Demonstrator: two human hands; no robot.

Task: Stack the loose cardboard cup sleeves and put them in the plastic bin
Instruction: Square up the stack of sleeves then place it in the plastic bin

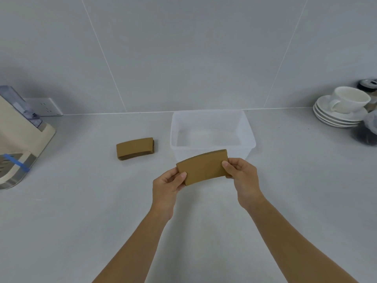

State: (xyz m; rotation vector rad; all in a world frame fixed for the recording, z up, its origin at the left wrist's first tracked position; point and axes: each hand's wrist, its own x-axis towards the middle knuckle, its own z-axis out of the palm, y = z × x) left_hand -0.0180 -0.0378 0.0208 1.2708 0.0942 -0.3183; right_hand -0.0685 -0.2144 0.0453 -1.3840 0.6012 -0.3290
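A flat brown cardboard cup sleeve (203, 167) is held above the counter, just in front of the clear plastic bin (247, 137). My left hand (168, 185) pinches its left end and my right hand (241, 176) pinches its right end. A small stack of brown sleeves (134, 148) lies on the counter to the left of the bin. The bin looks empty inside.
A cream coffee machine (22, 139) stands at the far left, with a wall socket (43, 106) behind it. At the back right a white cup (348, 100) sits on stacked saucers (334, 116), beside a dark bag (366, 133). The wall runs close behind the bin.
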